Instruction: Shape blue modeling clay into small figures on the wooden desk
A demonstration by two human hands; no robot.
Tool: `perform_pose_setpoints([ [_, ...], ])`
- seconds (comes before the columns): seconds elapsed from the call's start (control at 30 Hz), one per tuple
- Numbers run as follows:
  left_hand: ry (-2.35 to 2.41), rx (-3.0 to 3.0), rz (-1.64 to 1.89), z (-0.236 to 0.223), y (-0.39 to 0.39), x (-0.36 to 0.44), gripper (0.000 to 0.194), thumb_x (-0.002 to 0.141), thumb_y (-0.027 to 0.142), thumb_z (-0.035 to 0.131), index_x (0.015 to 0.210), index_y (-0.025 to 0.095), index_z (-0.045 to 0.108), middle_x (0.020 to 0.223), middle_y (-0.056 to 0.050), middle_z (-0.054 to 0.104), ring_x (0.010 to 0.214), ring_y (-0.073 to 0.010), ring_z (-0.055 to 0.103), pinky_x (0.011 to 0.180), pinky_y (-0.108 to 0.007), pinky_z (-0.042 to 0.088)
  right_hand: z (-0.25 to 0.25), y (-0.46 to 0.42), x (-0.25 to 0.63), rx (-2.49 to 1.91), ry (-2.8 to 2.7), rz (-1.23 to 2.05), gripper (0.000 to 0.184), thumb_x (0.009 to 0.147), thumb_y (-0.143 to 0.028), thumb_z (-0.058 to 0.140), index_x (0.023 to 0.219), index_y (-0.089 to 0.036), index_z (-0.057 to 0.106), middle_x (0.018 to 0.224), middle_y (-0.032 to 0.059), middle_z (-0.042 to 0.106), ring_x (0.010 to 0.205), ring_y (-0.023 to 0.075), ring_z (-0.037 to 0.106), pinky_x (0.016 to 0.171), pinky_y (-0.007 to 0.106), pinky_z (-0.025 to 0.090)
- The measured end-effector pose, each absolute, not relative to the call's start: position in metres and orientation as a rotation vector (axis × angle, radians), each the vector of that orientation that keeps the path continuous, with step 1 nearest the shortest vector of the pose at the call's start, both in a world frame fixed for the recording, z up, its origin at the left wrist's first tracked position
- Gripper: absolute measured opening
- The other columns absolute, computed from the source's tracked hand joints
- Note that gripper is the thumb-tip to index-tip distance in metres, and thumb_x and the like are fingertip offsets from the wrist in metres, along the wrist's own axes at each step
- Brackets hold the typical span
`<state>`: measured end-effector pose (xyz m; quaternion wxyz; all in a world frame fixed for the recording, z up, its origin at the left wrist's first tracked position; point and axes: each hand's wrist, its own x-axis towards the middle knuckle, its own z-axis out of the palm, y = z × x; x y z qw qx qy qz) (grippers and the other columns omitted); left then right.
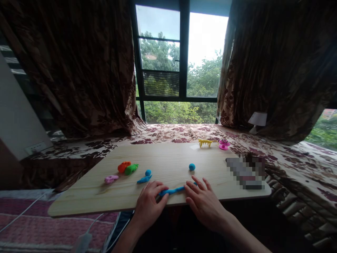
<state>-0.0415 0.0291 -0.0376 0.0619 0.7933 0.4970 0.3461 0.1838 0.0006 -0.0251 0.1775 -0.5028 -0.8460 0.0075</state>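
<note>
A long blue roll of modelling clay (172, 190) lies on the wooden board near its front edge. The fingers and thumb of my left hand (150, 198) close around the roll's left end. Over its right end rests my right hand (201, 195), palm down with fingers spread; a bit of blue pokes out past them. Behind my left hand are a flat, pointed blue clay piece (144, 179) and a small blue ball (148, 172). Another blue ball (192, 167) sits just beyond my right fingers.
Orange (123, 166), green (131, 169) and pink clay lumps (111, 179) lie on the board's (86, 200) left. A yellow figure (205, 142) and a magenta stand-like piece (224, 144) are at the far right edge. A blurred-out object (246, 174) lies at right.
</note>
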Motion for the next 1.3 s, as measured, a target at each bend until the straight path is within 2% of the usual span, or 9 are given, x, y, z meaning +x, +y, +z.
perform_pose_setpoints([
  [0.23,1.492,2.415,1.024,-0.037,0.031,-0.042,0.019,0.080,0.031,0.052,0.095,0.027,0.063,0.099,-0.003,0.061,0.098,-0.0200,0.055,0.092,-0.036,0.041,-0.028,0.020,0.170,-1.479,-2.359,-0.020,0.046,0.093,-0.044,0.031,0.131,-0.021,0.043,0.139,0.0055,0.042,0.134,0.0273,0.021,0.107,0.051,0.011],
  [0.33,1.493,2.411,1.030,-0.038,0.031,-0.042,0.020,0.081,0.032,0.052,0.096,0.027,0.063,0.100,-0.003,0.061,0.099,-0.0203,0.055,0.092,-0.037,0.041,-0.029,0.008,0.176,-1.429,-2.397,-0.012,0.049,0.093,-0.046,0.030,0.136,-0.022,0.036,0.141,0.0048,0.039,0.134,0.0248,0.021,0.109,0.050,0.008],
  [0.47,1.497,2.437,1.023,-0.038,0.030,-0.040,0.020,0.080,0.033,0.053,0.096,0.028,0.064,0.101,-0.003,0.060,0.100,-0.0207,0.054,0.094,-0.038,0.039,-0.035,-0.015,0.185,-1.391,-2.444,0.025,0.053,0.093,-0.049,0.027,0.141,-0.024,0.025,0.146,0.0048,0.027,0.135,0.0223,0.019,0.110,0.047,0.006],
  [0.73,1.483,2.459,0.970,-0.035,0.029,-0.040,0.019,0.082,0.036,0.050,0.091,0.028,0.064,0.097,-0.003,0.060,0.098,-0.0201,0.055,0.091,-0.037,0.042,-0.031,0.026,0.167,-1.504,-2.369,0.098,0.065,0.090,-0.054,0.031,0.138,-0.011,0.033,0.145,0.0121,0.029,0.135,0.0262,0.020,0.110,0.043,0.017],
  [0.97,1.505,2.491,0.972,-0.037,0.027,-0.037,0.019,0.081,0.035,0.051,0.093,0.029,0.064,0.099,-0.003,0.059,0.098,-0.0207,0.054,0.093,-0.040,0.039,-0.040,-0.021,0.183,-1.397,-2.422,0.212,0.067,0.089,-0.055,0.034,0.143,-0.018,0.019,0.149,0.0073,0.013,0.137,0.0227,0.011,0.111,0.041,0.012],
  [1.1,1.515,2.494,0.966,-0.036,0.029,-0.037,0.019,0.081,0.035,0.051,0.092,0.029,0.065,0.098,-0.002,0.059,0.097,-0.0208,0.055,0.092,-0.039,0.040,-0.027,0.006,0.179,-1.420,-2.301,0.388,0.062,0.090,-0.052,0.034,0.140,-0.015,0.029,0.146,0.0096,0.026,0.136,0.0242,0.018,0.111,0.044,0.009],
  [1.23,1.492,2.480,0.968,-0.035,0.030,-0.040,0.019,0.082,0.035,0.050,0.091,0.029,0.065,0.097,-0.003,0.060,0.097,-0.0203,0.055,0.089,-0.036,0.043,-0.008,0.040,0.193,-1.445,-2.167,0.475,0.053,0.096,-0.043,0.016,0.139,-0.017,0.032,0.141,0.0064,0.038,0.131,0.0182,0.032,0.107,0.038,0.025],
  [1.3,1.499,2.474,0.983,-0.035,0.029,-0.040,0.018,0.082,0.034,0.050,0.091,0.028,0.065,0.097,-0.003,0.060,0.097,-0.0205,0.056,0.088,-0.036,0.043,-0.005,0.042,0.205,-1.484,-2.116,0.434,0.051,0.096,-0.040,0.015,0.137,-0.018,0.035,0.141,0.0064,0.038,0.131,0.0189,0.032,0.107,0.041,0.024],
])
